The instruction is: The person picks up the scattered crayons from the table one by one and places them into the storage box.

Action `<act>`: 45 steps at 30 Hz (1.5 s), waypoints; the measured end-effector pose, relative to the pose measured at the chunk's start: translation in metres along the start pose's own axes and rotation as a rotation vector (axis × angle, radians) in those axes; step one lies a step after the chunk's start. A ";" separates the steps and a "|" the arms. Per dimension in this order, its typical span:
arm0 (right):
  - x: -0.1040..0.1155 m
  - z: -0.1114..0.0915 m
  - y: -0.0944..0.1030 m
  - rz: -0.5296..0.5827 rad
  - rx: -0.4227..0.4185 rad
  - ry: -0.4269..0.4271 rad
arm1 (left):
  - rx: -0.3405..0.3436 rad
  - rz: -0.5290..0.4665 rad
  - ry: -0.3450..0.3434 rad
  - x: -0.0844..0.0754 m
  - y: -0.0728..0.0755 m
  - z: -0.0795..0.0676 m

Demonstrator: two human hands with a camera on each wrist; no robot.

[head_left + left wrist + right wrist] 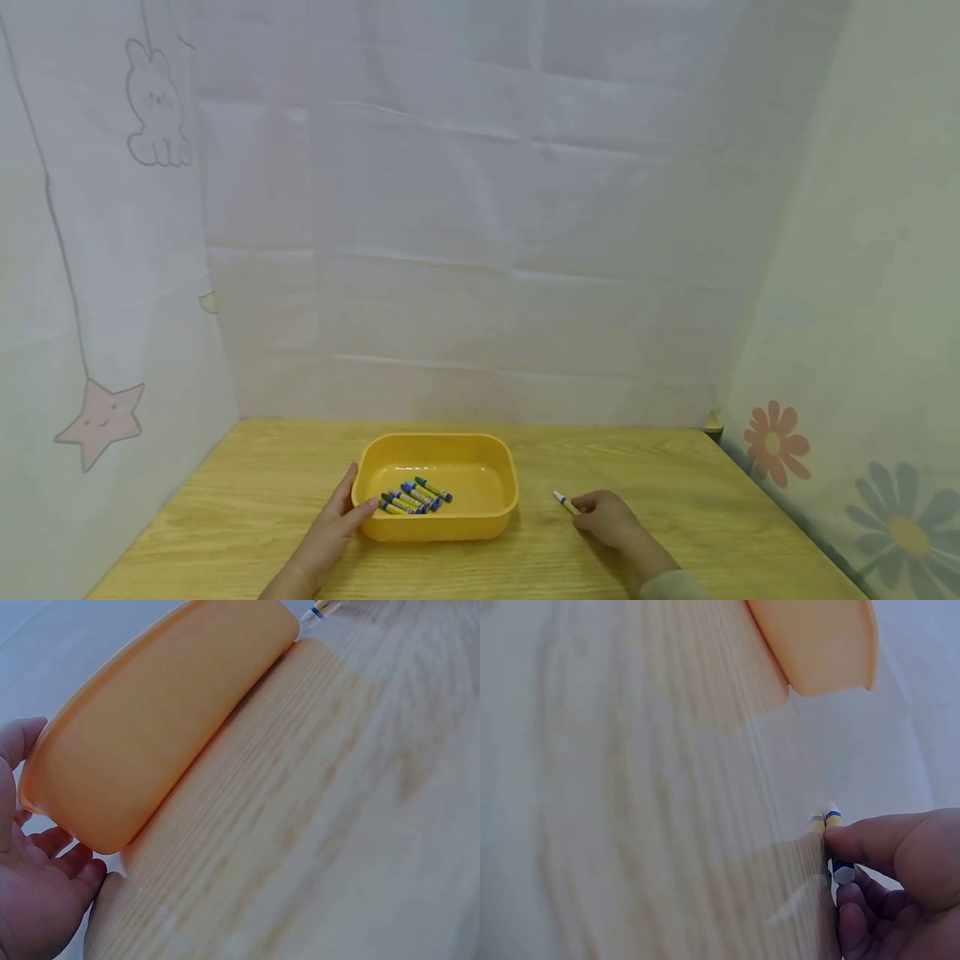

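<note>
A yellow plastic tub [438, 528] stands on the wooden table, with several crayons [414, 497] in yellow wrappers lying in its left part. The tips of those crayons look dark green and blue. My left hand [327, 531] grips the tub's left end, thumb over the near rim and fingers along the outer wall. To the right of the tub, my right hand [611, 521] pinches a white-tipped crayon [562, 501] by its rear half, low over the tabletop. In the right wrist view the crayon's blue-banded flat end [844, 873] shows below the thumb.
The wooden table [645, 467] reaches back to a creased white sheet [480, 250]. Printed sheets stand at both sides, with a pink star [103, 421] on the left and flowers [777, 443] on the right. A gap runs along the table's right edge.
</note>
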State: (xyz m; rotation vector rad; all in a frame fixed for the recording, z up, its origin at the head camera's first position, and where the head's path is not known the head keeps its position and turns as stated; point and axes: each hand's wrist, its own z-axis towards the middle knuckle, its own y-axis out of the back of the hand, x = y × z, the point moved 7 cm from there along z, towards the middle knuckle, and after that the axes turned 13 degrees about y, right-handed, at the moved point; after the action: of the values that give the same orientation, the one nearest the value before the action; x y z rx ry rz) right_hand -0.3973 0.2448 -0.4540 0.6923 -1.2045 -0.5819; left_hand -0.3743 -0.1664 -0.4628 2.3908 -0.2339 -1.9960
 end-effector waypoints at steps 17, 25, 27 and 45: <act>0.037 0.026 0.012 0.333 -0.035 0.059 | -0.035 0.000 -0.011 0.001 0.005 -0.003; 0.084 0.050 0.011 0.310 0.008 0.126 | -0.019 -0.032 -0.014 0.003 0.003 -0.002; 0.096 0.057 0.006 0.311 0.008 0.131 | -0.020 -0.037 -0.011 0.003 0.003 -0.002; 0.150 0.086 -0.074 0.329 0.185 0.204 | -0.017 -0.049 -0.050 -0.001 -0.006 -0.004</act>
State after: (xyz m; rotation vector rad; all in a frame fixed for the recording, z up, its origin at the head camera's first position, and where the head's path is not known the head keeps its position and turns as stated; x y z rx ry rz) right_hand -0.4434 0.0715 -0.3968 0.6726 -1.1571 -0.1231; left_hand -0.3701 -0.1611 -0.4619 2.3615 -0.1603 -2.0720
